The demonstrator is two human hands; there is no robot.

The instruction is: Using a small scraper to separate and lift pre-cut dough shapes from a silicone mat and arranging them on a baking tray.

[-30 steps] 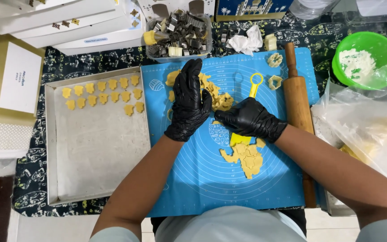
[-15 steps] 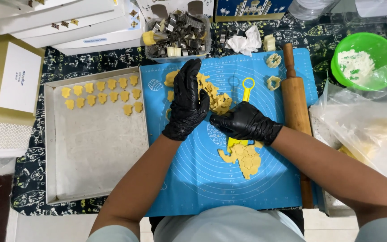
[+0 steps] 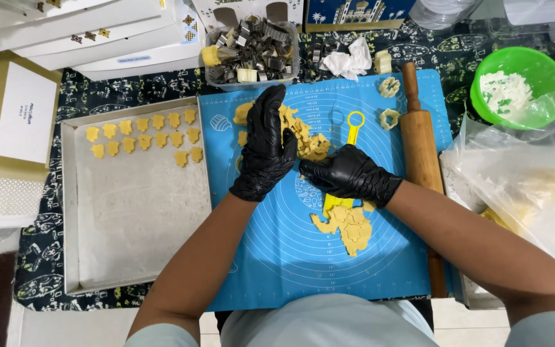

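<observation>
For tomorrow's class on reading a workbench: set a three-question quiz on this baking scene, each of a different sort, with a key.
1. True or false: both hands wear black gloves.
2. The cut shapes on the tray lie at its: A) far end B) near end C) middle.
3. What lies along the right edge of the blue mat?

Key: 1 true. 2 A. 3 the rolling pin.
</observation>
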